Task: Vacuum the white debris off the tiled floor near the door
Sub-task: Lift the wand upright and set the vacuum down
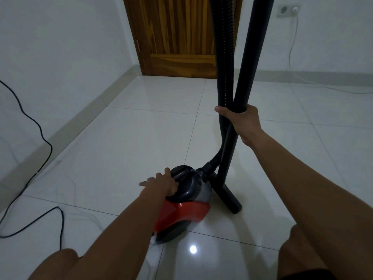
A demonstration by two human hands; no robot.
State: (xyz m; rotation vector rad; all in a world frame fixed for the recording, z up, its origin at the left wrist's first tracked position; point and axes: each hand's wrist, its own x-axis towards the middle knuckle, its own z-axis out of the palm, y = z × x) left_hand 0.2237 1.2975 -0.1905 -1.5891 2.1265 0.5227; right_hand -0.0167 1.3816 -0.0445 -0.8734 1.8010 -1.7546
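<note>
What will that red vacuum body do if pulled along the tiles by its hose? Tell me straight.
It would probably roll rather than scrape: the red vacuum body sits on a dark wheel on glossy tiles. The ribbed hose curves at its socket, so it likely flexes before the pull arrives. The body looks compact, so a sideways tug might tip it.

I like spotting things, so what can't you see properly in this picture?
Head view only:
- Tops of the wand and hose: cut off by the top edge.
- Whether the left hand grips or just presses the vacuum: the hand hides its own palm.
- White debris: none can be made out on the floor; too small or out of frame.
- Where the black cord leads: it runs off the left edge.
</note>
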